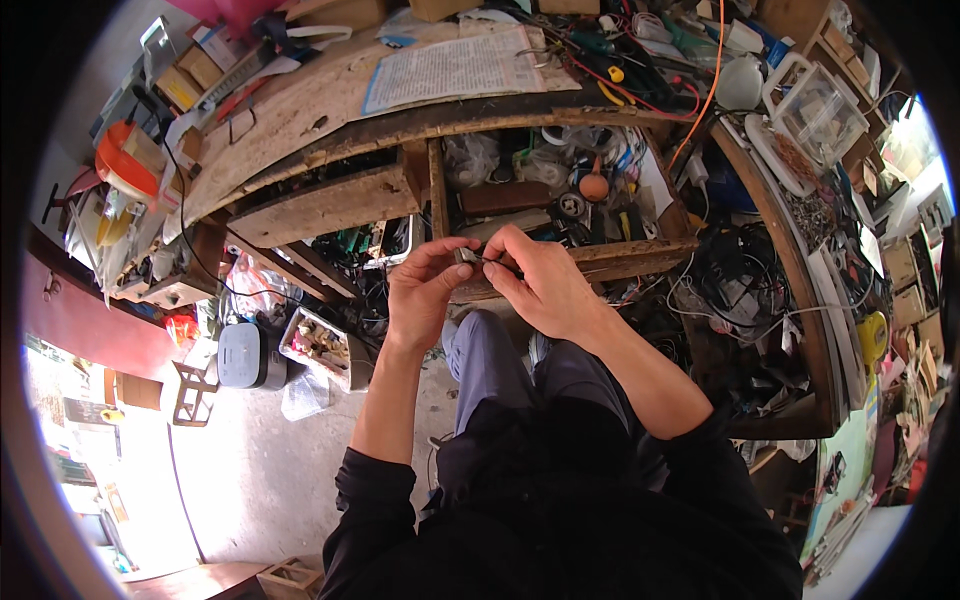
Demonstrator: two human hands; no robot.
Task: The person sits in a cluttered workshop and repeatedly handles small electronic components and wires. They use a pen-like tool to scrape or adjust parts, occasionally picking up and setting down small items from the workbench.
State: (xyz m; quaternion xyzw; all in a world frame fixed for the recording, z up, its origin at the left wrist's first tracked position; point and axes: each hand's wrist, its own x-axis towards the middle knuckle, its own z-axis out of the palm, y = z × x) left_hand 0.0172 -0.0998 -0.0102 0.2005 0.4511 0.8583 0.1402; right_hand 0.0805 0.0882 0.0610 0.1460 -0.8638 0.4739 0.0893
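Note:
Both of my hands meet in front of the open drawer (620, 250), above my lap. Between thumb and fingers, my left hand (425, 285) pinches a small grey metallic piece (466, 257), too small to name. My right hand (540, 282) is closed on a thin dark piece (503, 264) that reaches toward the grey one. Whether the two pieces are joined I cannot tell. In the drawer behind my hands lie a brown oblong case (503, 198), a round orange-brown bulb (594, 186) and clear plastic bags (475, 160).
A worn wooden bench (300, 130) curves across the far side, with a printed sheet (455, 70) on it. Coiled black cables (745, 285) fill a bay at the right. An orange cord (715, 80) hangs at the upper right. A white bin (325, 348) stands on the floor at left.

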